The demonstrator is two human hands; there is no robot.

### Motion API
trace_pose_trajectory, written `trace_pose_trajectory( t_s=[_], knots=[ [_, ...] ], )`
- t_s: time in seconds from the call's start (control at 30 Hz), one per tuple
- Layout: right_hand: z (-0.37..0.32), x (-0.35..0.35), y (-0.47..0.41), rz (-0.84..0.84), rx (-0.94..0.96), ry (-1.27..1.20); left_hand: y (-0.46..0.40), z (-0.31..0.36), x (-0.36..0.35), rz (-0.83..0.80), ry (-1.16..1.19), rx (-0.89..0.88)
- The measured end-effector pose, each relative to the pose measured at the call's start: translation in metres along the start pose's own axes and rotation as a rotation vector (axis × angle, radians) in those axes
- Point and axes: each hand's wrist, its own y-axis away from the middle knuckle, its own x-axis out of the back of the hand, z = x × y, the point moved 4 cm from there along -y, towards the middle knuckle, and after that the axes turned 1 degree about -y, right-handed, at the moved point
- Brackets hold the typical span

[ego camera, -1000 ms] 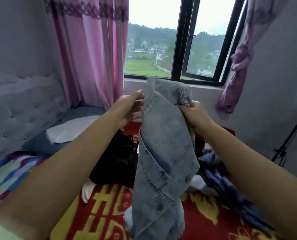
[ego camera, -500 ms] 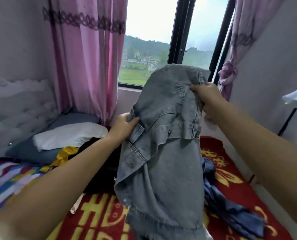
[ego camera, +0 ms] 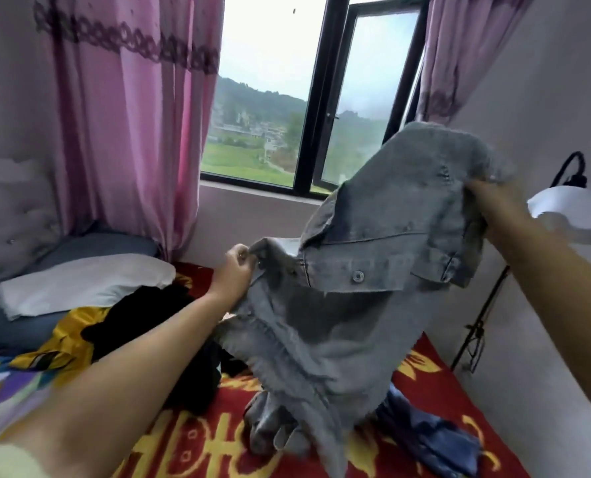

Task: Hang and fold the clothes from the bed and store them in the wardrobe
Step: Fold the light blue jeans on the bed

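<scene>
Both hands have spread wider apart, stretching the denim jacket (ego camera: 349, 298) out above the red blanket (ego camera: 201, 439). Its frayed hem touches the blanket beside a blue garment (ego camera: 435, 439) on the right and a black garment (ego camera: 149, 312) on the left. Left hand (ego camera: 233, 270) pinches one corner with curled fingers; right hand (ego camera: 494, 198), blurred, grips the raised far edge. A window (ego camera: 307, 98) lies beyond.

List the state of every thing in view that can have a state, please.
Denim jacket: held up over the bed, unfolded.
Left hand: pinches the jacket's edge.
Right hand: grips the jacket's top.
Window: right pane open.
Black garment: crumpled on the bed.
Blue garment: crumpled on the bed.
Left curtain: hanging loose.
</scene>
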Motion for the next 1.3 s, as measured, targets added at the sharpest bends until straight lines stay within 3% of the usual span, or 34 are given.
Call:
trace_pose_trajectory(
  t_s=[0.07,0.13,0.23,0.3,0.37,0.5,0.63,0.77,0.83,0.93,1.0,1.1,1.17,1.23,1.3],
  knots=[
    [0.031,0.023,0.006,0.068,0.025,0.483,-0.020,0.045,0.005,0.006,0.020,-0.118],
    [0.037,0.011,0.033,0.052,0.210,0.683,-0.029,0.096,0.002,-0.059,-0.025,-0.277],
    [0.023,-0.062,0.094,-0.509,0.399,0.453,-0.015,0.171,-0.018,-0.291,0.014,-0.535],
    [0.026,-0.090,0.109,-0.593,0.345,0.317,0.003,0.197,-0.042,-0.488,-0.049,-0.647],
    [0.031,-0.097,0.103,-0.445,0.267,0.207,0.010,0.195,-0.056,-0.517,-0.001,-0.604],
    [0.045,-0.095,0.088,-0.310,0.019,-0.069,0.007,0.135,-0.043,-0.311,0.224,-0.341],
    [0.048,-0.090,0.082,-0.187,-0.122,-0.239,0.045,0.048,-0.062,-0.406,0.075,-0.195],
    [0.047,-0.097,0.089,-0.311,-0.197,-0.375,0.069,0.015,-0.094,-0.515,0.150,0.037],
    [0.049,-0.101,0.092,-0.385,-0.181,-0.350,0.073,0.028,-0.103,-0.580,0.083,-0.057],
    [0.052,-0.100,0.093,-0.446,-0.143,-0.336,0.073,0.053,-0.113,-0.680,0.290,-0.075],
    [0.058,-0.090,0.090,-0.422,-0.145,-0.309,0.068,0.063,-0.115,-0.661,0.366,-0.074],
    [0.077,-0.057,0.076,-0.226,-0.168,-0.222,0.055,0.063,-0.109,-0.425,0.259,-0.145],
    [0.083,-0.033,0.071,-0.161,-0.073,-0.053,0.044,0.068,-0.100,-0.257,0.109,-0.249],
    [0.078,-0.023,0.074,-0.229,0.142,0.287,0.035,0.084,-0.095,-0.226,0.036,-0.364],
    [0.064,-0.034,0.086,-0.408,0.433,0.614,0.035,0.115,-0.099,-0.294,-0.028,-0.557]
  ],
)
